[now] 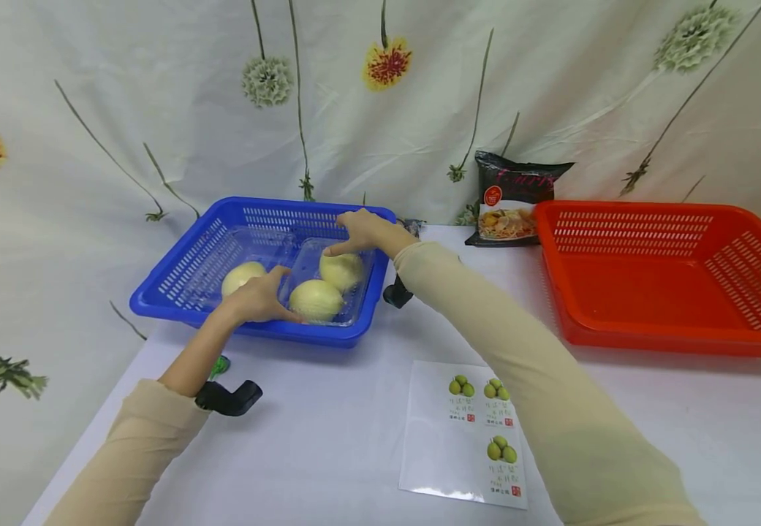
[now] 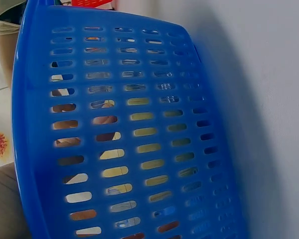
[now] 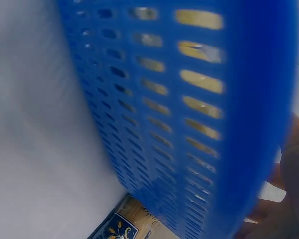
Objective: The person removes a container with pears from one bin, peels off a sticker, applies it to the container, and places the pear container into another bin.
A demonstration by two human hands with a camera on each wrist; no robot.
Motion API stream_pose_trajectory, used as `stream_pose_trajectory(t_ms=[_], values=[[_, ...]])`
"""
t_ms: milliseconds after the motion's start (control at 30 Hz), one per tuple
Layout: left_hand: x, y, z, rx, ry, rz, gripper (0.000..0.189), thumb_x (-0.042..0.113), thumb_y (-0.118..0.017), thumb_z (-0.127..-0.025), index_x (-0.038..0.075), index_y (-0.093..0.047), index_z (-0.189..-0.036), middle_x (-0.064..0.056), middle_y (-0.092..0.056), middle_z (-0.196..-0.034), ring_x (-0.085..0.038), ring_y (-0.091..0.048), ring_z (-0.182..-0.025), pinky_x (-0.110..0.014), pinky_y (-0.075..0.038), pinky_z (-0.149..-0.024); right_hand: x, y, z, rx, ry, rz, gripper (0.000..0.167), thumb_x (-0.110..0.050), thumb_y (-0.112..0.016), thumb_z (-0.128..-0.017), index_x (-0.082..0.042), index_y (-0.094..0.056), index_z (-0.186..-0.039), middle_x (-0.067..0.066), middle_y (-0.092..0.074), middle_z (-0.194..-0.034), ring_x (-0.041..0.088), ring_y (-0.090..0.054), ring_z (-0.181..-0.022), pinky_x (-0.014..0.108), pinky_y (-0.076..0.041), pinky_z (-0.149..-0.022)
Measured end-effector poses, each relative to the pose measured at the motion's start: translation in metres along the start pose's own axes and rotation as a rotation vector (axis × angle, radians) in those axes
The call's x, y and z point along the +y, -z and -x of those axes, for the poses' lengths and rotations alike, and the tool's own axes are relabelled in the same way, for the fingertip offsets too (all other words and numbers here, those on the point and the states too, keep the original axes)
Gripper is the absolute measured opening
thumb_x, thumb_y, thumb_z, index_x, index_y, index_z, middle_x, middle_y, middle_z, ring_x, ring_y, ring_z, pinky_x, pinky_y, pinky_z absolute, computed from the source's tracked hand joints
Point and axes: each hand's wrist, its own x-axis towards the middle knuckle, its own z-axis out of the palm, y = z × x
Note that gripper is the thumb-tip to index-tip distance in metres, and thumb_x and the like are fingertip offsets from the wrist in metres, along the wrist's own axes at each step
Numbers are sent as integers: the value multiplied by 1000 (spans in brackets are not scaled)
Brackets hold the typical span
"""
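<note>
A blue plastic basket [image 1: 262, 332] holds two clear plastic trays. The right tray [image 1: 352, 315] carries two pale yellow fruits, like small melons: a near one [image 1: 316, 300] and a far one [image 1: 341, 270]. Another such fruit [image 1: 242, 277] lies in the left tray [image 1: 222, 252], partly behind my left hand [image 1: 258, 296]. That hand reaches over the basket's front rim, thumb and fingers spread at the right tray's left side. My right hand [image 1: 368, 232] comes over the right rim, thumb and fingers apart above the far fruit. In both wrist views the slotted basket wall [image 2: 114, 124] hides most of each hand.
A red basket [image 1: 656, 336] stands at the right, beside a dark snack packet [image 1: 508, 204] against the floral cloth. A sticker sheet with fruit pictures [image 1: 446, 438] lies in front, partly under my right arm. Something green [image 1: 219, 365] shows behind my left wrist.
</note>
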Motion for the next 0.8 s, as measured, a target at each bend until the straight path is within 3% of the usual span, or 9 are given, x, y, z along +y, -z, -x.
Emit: stream_pose_trajectory(t_ms=[167,400,633,800], values=[[-1,-2,-3,0,7,2,98,36,-77,-76,-13,-21,-140,-39,-41,-132,-51,-47,-114,-58,-41,-93,-2,-9,-1,-49,-71,74,78,-59,-49,-89,-9,-30,-147,10,-34,-150,28,-30,-138,47,-26,-110],[1,-1,-3,-8,16,9,97,35,-77,-77,-13,-21,-140,-39,-38,-134,-52,-44,-118,-59,-39,-95,-3,-13,1,-94,-100,102,79,-64,-41,-90,-9,-30,-147,11,-32,-151,32,-25,-139,54,-17,-111],[-1,-1,-2,-17,31,51,99,35,-77,-77,-14,-19,-141,-39,-30,-139,-53,-36,-123,-60,-35,-99,-3,-11,0,-88,-92,67,81,-64,-45,-88,-9,-32,-146,12,-34,-150,31,-25,-139,55,-17,-111],[-5,0,1,-14,31,103,102,35,-78,-75,-14,-17,-142,-39,-26,-141,-54,-31,-126,-61,-32,-101,-2,-10,-2,-34,-85,47,76,-65,-46,-87,-18,-37,-146,5,-33,-151,29,-25,-140,55,-20,-110]])
